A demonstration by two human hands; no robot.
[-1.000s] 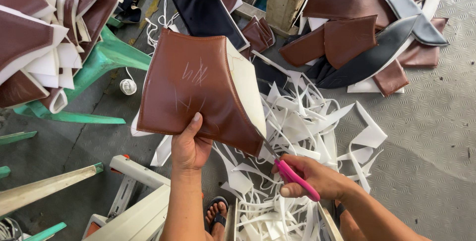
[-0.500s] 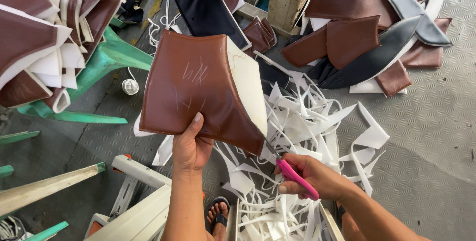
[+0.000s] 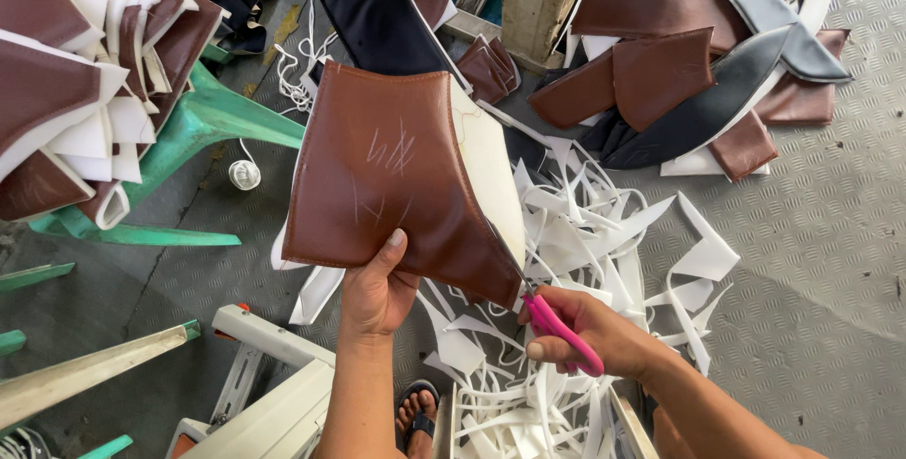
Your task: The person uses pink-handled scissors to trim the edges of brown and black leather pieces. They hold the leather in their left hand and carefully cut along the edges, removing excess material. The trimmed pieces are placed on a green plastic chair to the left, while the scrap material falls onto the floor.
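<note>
From the head camera, looking down, the left hand [image 3: 376, 291] pinches the near edge of a brown leatherette panel [image 3: 392, 176] backed with white foam, thumb on the brown face, holding it up above the floor in the middle of the scene. The right hand [image 3: 590, 334] is clenched around pink-handled scissors [image 3: 559, 327], whose blades meet the panel's near right corner where the white foam edge [image 3: 491, 171] shows. Below and to the right lies a heap of white foam trimmings [image 3: 604, 233] on the grey ribbed floor [image 3: 830, 233]. At far left a green plastic chair [image 3: 203, 119] carries a stack of brown and white pieces [image 3: 75, 91]; at far right more brown and grey pieces [image 3: 679, 72] lie piled. A sandalled foot [image 3: 415, 414] shows near the bottom. The blades sit close to the brown face, so a tilt could nick the covering; the one-handed pinch could also let the panel swing and pull the cut off line.
</note>
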